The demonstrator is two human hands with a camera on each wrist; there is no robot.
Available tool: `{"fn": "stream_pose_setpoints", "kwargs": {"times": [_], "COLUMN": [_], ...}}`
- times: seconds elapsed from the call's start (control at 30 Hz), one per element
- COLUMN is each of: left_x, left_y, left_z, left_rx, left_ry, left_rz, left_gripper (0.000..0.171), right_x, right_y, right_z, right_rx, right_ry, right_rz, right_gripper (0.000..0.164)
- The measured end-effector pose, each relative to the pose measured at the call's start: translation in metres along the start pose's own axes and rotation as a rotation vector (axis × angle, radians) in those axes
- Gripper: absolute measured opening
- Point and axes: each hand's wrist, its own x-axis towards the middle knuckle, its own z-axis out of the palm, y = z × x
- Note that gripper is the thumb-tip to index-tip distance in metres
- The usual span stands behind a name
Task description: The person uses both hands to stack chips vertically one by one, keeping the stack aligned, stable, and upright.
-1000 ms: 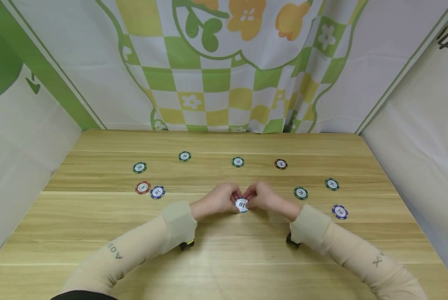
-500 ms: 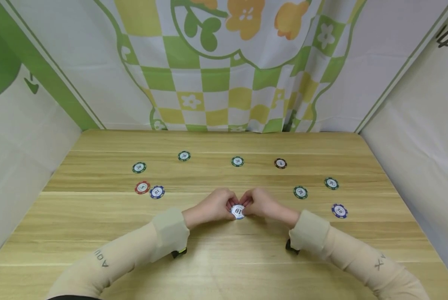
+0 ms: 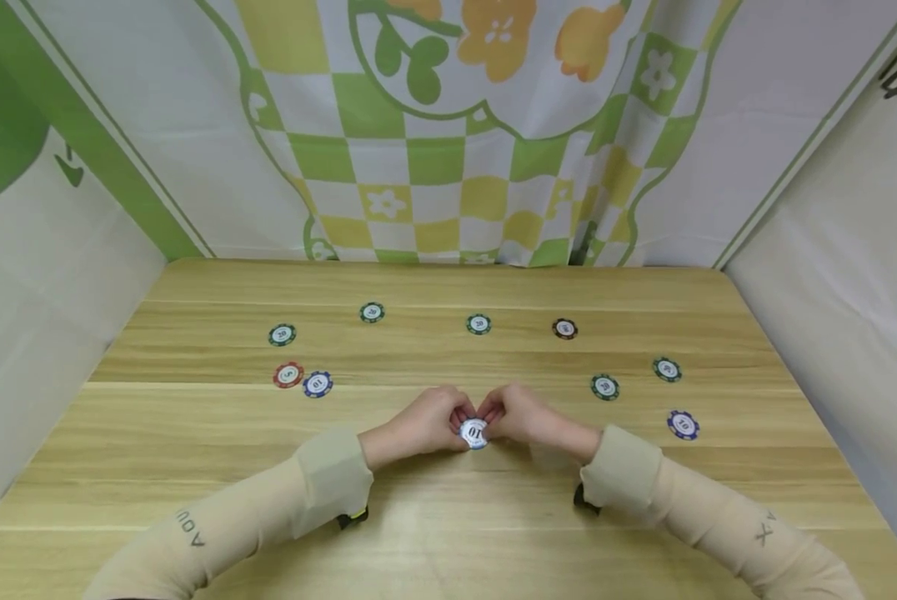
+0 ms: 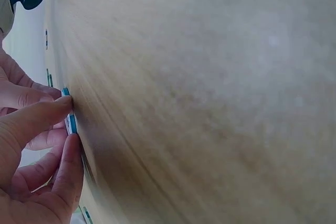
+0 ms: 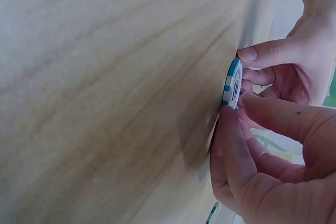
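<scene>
A blue-and-white poker chip point(image 3: 473, 432) marked 10 lies face up between the two hands, close over the wooden table. My left hand point(image 3: 428, 421) pinches its left side. My right hand point(image 3: 525, 415) pinches the opposite side, with the fingertips of both hands almost meeting behind it. Seen from the left wrist, the chip's striped edge point(image 4: 72, 124) shows between thumb and fingers, right at the tabletop. In the right wrist view the chip point(image 5: 232, 85) is seen at a slant, with the left thumb point(image 5: 249, 54) at its far edge.
Left on the table point(image 3: 448, 550) lie a red 5 chip point(image 3: 288, 374), a blue chip point(image 3: 318, 384) and a green chip point(image 3: 282, 335). Green chips point(image 3: 478, 324) and a dark chip point(image 3: 564, 328) lie farther back. Another blue chip point(image 3: 683, 424) is at right. A patterned curtain point(image 3: 433, 158) hangs behind.
Both hands have drawn the poker chip toward the person and slightly left across the table. Their pinch on it stays the same, and the other chips keep their places.
</scene>
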Motion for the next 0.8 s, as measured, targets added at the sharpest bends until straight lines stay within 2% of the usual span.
{"fn": "stream_pose_setpoints", "kwargs": {"times": [0.27,0.53,0.8], "left_x": [0.000,0.000,0.001], "left_y": [0.001,0.002,0.003], "left_z": [-0.001,-0.001,0.002], "left_rx": [-0.010,-0.013,0.027], "left_ry": [-0.006,-0.019,-0.005], "left_rz": [0.010,-0.035,-0.031], "left_gripper": [0.031,0.038,0.038], "right_x": [0.001,0.003,0.011], "right_y": [-0.002,-0.005,0.000], "right_z": [-0.004,-0.011,-0.018], "right_rx": [-0.074,-0.396,-0.575], "right_ry": [-0.008,0.107,0.225], "right_rz": [-0.009,-0.088,-0.226], "right_gripper": [0.011,0.013,0.017]}}
